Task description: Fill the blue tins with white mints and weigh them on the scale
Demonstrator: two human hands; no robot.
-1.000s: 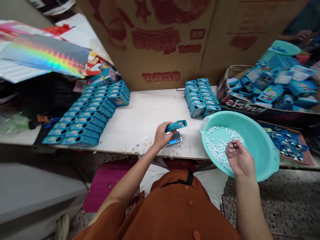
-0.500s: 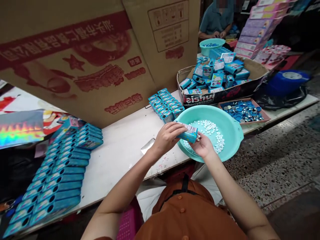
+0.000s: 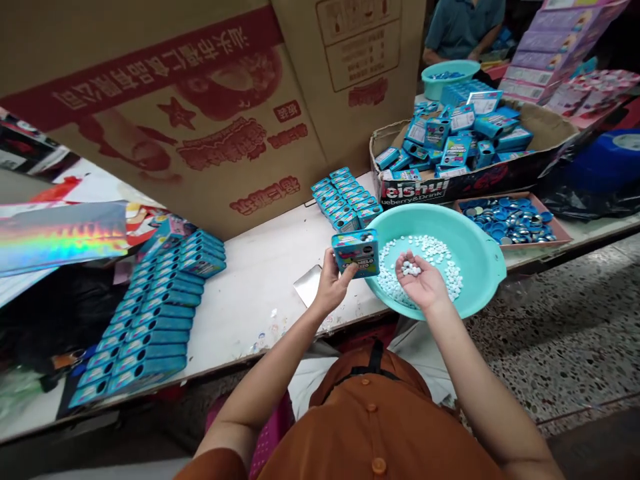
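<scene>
Even soft daylight, sharp centre, warped edges

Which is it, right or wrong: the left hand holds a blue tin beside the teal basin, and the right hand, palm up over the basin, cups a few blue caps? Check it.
Wrong in one respect. The right hand cups small white tablets, not blue caps; the head view shows them on the palm. The rest stands: the left hand holds the blue tin beside the teal basin.
</scene>
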